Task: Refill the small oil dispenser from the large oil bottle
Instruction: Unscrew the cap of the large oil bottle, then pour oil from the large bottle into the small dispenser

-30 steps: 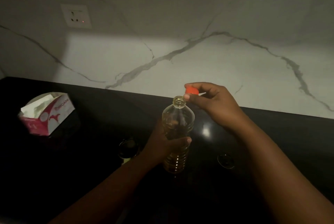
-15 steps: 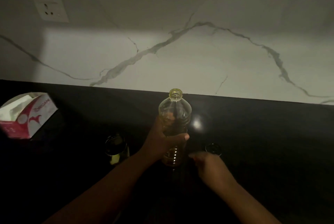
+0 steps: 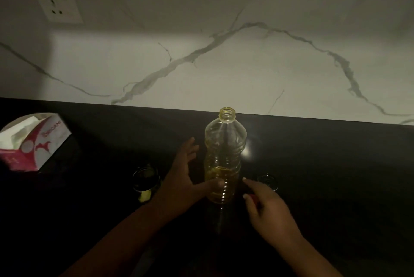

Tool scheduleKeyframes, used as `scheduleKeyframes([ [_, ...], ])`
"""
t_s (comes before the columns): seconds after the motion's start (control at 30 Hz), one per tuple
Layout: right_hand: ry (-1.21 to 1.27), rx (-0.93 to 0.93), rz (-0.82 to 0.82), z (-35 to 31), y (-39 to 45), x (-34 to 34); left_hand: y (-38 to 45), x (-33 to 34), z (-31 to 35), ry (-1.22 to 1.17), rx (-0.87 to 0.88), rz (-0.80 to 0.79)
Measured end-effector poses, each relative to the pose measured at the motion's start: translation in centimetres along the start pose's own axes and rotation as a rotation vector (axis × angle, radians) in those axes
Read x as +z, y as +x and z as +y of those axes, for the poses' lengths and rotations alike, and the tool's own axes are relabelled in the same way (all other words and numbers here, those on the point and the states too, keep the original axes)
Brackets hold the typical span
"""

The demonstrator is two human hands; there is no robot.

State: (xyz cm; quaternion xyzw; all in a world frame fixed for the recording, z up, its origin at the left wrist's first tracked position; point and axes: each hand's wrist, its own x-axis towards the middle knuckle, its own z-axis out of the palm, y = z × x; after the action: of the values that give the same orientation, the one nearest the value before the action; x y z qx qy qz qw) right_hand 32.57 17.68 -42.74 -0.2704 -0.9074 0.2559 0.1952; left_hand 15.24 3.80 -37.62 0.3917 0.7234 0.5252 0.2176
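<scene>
Since half a second ago the left hand (image 3: 182,179) has let go of the uncapped clear plastic oil bottle (image 3: 224,153), fingers spread, thumb touching. Right hand (image 3: 267,211) seemingly sets down the red cap (image 3: 253,198), fingers curled. Next: lift the bottle, pour into the small dark glass dispenser (image 3: 145,179).

Your black countertop (image 3: 324,164) runs the full width below the marble wall. At its centre the uncapped large oil bottle (image 3: 224,156) stands upright on it. At about eight o'clock from the bottle sits the small oil dispenser (image 3: 145,181), near but apart. A small dark round item (image 3: 267,181) lies at four o'clock. A tissue box (image 3: 33,142) rests far out at nine o'clock.
</scene>
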Motion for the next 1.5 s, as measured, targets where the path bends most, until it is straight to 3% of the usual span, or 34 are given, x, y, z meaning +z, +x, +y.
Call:
scheduleKeyframes([
  [0.1, 0.098, 0.017, 0.191, -1.7, 1.0, -1.7, -1.4, -3.5, 0.5, 0.131, 0.089, 0.057],
  [0.17, 0.318, 0.085, 0.234, -2.8, 1.8, -2.8, -2.1, -5.6, -0.6, 0.217, 0.106, 0.12],
  [0.3, 0.627, 0.151, -0.01, -4.7, 3.3, -3.2, -2.5, -8.5, -5.3, 0.306, -0.019, 0.157],
  [0.4, 0.711, 0.213, -0.045, -6.6, 4.4, -2.0, -1.9, -9.7, -8.1, 0.205, -0.099, 0.097],
  [0.5, 0.718, 0.248, 0.054, -8.1, 5.5, -0.7, -0.9, -9.8, -9.1, 0.027, -0.15, 0.033],
  [0.63, 0.698, 0.278, 0.174, -9.8, 6.8, 0.4, 0.2, -10.2, -10.1, -0.011, -0.124, -0.046],
  [0.77, 0.583, 0.281, 0.221, -11.7, 7.5, 1.3, 1.2, -10.8, -11.3, -0.098, -0.13, -0.095],
  [1.0, 0.331, 0.097, 0.225, -16.0, 6.8, 2.1, 1.4, -12.9, -12.9, -0.145, -0.062, -0.145],
  [1.37, -0.324, 0.045, -0.145, -18.8, 8.4, 1.4, 1.7, -15.7, -14.3, -0.219, -0.057, -0.195],
  [1.5, -0.43, 0.015, -0.249, -17.9, 8.9, 1.8, 1.9, -15.5, -14.3, -0.226, -0.053, -0.189],
])
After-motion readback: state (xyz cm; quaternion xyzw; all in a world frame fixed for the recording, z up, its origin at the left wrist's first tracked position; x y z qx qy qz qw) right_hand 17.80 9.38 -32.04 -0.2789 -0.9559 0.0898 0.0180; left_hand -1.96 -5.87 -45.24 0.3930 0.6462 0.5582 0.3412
